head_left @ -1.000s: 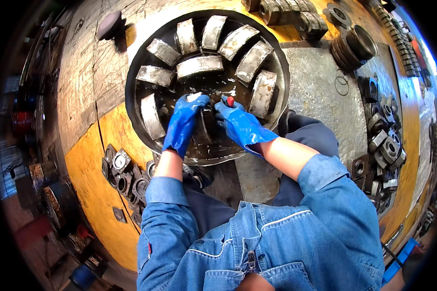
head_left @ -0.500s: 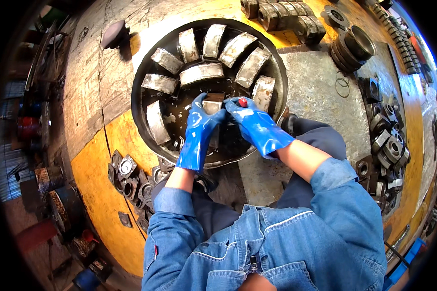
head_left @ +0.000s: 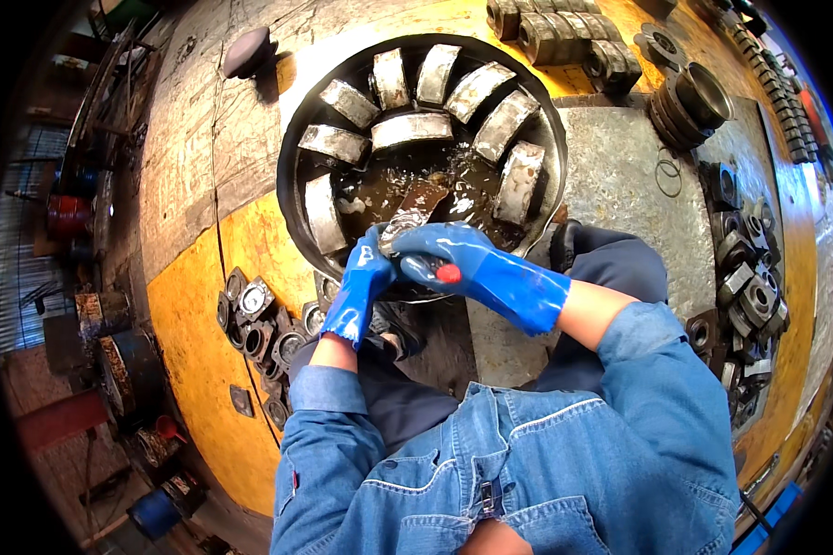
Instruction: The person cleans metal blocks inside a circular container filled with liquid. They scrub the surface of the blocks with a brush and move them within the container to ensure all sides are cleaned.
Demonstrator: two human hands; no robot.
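Note:
Both my hands wear blue rubber gloves and meet over the near rim of a round black pan (head_left: 292, 176) of dark liquid. My left hand (head_left: 366, 273) is closed around the near end of a wet, brownish metal block (head_left: 415, 205), which tilts away over the liquid. Closed and pressed against that block, my right hand (head_left: 453, 254) grips a tool whose red handle end (head_left: 448, 274) sticks out; its working end is hidden. Several curved, silvery metal blocks (head_left: 506, 125) stand around the inside of the pan, with one more curved block (head_left: 412, 130) further in.
Flanged metal parts (head_left: 254, 324) are heaped left of my knees, and more parts (head_left: 754, 287) lie at the right. Round metal rings (head_left: 703, 97) and a row of heavy blocks (head_left: 565, 37) stand at the far right. A dark rounded lump (head_left: 247, 53) sits far left.
My hands have drawn nearer to me, down to the pan's near rim. The block now tilts outward, and the red handle end has swung down toward me. The whole view has shifted slightly.

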